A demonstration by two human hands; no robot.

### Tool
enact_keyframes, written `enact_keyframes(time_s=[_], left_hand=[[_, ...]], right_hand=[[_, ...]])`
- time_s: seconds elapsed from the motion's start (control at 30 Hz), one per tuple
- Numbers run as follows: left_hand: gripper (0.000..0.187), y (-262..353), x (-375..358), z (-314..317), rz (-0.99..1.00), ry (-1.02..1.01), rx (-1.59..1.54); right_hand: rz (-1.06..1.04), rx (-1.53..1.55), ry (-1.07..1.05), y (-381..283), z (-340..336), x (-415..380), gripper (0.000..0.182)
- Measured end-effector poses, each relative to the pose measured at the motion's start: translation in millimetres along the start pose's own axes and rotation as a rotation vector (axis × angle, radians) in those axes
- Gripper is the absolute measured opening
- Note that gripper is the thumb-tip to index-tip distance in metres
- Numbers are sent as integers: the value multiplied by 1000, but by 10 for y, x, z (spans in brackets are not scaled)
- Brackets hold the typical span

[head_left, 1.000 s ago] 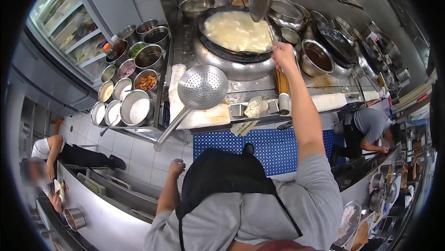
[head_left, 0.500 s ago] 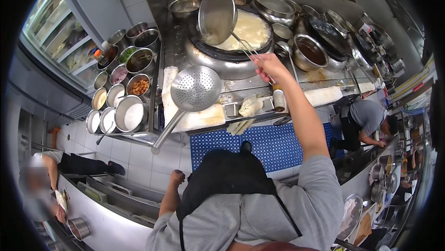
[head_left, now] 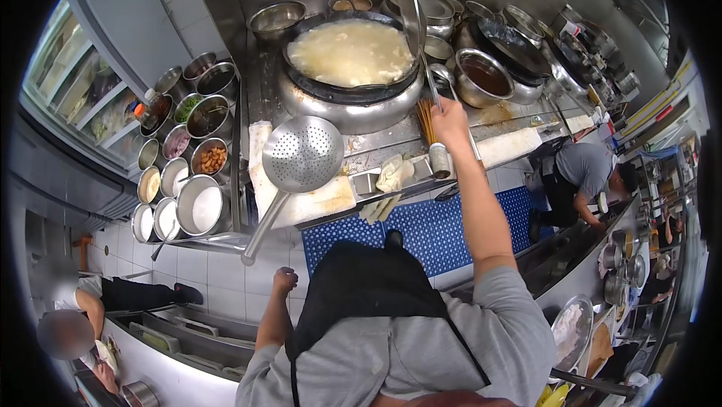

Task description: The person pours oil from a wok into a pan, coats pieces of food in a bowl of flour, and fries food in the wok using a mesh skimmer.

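The round silver wire strainer with a long thin handle (head_left: 412, 12) stands on its edge at the top middle of the frame, over the right rim of the big dark wok full of pale yellow food (head_left: 350, 53). The right hand (head_left: 450, 115) is closed tight around the handle's end. The left hand (head_left: 283, 280) is a closed fist holding nothing, low in the middle. A big silver scoop with many holes (head_left: 301, 155) lies on the steel desk (head_left: 519, 125), left of centre.

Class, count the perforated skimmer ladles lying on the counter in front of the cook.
1: the perforated skimmer lies on the counter, left of the right hand. Others may be hidden.
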State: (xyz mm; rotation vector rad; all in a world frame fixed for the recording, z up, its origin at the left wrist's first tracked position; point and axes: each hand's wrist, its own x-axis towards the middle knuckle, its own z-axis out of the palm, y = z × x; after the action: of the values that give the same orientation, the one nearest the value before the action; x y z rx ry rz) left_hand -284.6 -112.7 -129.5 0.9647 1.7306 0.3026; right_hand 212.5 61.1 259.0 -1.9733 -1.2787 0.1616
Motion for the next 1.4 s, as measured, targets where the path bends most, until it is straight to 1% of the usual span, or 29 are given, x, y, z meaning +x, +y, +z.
enact_keyframes(time_s=[0.07,0.1,0.2,0.23,0.33,0.37,0.47,0.5,0.6,0.67,0.73,0.8,0.87,0.9,0.97,1.03,1.13,1.23,1.33,1.37,1.4], left_hand=[[35,7,-6,9,-5,2,-9],[36,8,-13,20,-8,4,-15],[37,-60,-117,30,-39,-6,-43],[36,-136,-119,30,-45,-7,-42],[37,-317,-196,67,-121,17,-16],[30,-344,-212,77,-122,-15,83],[13,-421,-294,56,-123,-110,379],[9,-454,-361,77,-171,-33,250],[10,-497,-316,121,-154,-27,318],[26,-654,-181,154,-152,16,66],[37,-477,-217,141,-93,8,87],[39,-362,-160,142,-60,6,55],[40,-256,-125,129,12,11,58],[40,-213,-103,139,37,24,66],[41,-159,-99,163,69,48,54],[42,-157,-126,138,51,14,38],[44,-241,-151,102,11,-10,31],[44,-395,-255,62,-42,22,11],[43,-562,-369,18,-104,58,4],[43,-617,-390,-6,-119,71,7],[43,-656,-430,-17,-128,85,-12]], right_hand=[[56,-11,86,107,276,-20,23],[-42,-68,141,99,406,-14,18],[329,365,-197,60,505,107,18],[329,566,-206,185,648,208,15],[353,730,-426,509,659,552,11],[376,782,-483,568,609,629,9],[352,820,-532,571,422,682,10],[360,811,-530,476,311,619,11],[299,762,-495,361,163,496,13],[243,687,-506,202,44,426,15],[193,617,-511,53,-34,399,16],[182,558,-512,-55,-93,366,17],[153,519,-488,-149,-117,317,17],[156,558,-492,-187,-154,283,16],[187,655,-509,-162,-202,289,16],[201,702,-508,-113,-256,327,17],[165,543,-394,93,-265,473,18],[156,337,-292,298,-266,666,19],[104,180,-274,530,-302,944,21],[110,134,-309,601,-322,1051,23],[131,165,-376,707,-336,1161,23]])
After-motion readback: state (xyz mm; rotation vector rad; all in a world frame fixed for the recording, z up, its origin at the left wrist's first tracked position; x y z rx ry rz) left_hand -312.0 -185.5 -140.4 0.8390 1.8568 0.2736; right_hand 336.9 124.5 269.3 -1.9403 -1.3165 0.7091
